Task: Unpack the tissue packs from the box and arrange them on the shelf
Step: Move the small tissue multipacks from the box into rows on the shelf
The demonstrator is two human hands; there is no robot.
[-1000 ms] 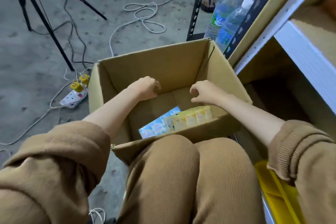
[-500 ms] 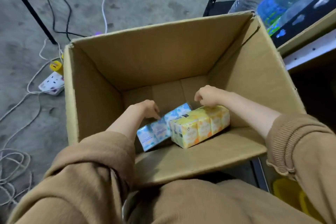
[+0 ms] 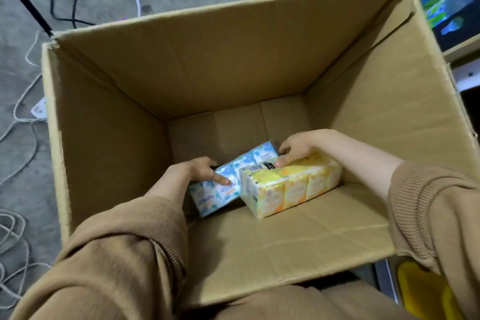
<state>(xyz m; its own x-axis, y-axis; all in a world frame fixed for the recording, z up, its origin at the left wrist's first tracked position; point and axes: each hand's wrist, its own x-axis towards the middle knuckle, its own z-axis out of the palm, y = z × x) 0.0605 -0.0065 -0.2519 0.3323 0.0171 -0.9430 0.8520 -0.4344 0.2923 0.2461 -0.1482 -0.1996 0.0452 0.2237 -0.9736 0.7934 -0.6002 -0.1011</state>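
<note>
Cardboard box (image 3: pixel 233 65), bottom: blue tissue pack (image 3: pixel 228 179), print unreadable, pinched by left hand (image 3: pixel 192 174); touching it, yellow tissue pack (image 3: pixel 291 187), barcode label, right hand (image 3: pixel 298 148) clasping its far end.

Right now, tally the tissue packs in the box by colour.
Blue tissue pack: 1
Yellow tissue pack: 1
Total: 2, both on the floor of the cardboard box.
</note>
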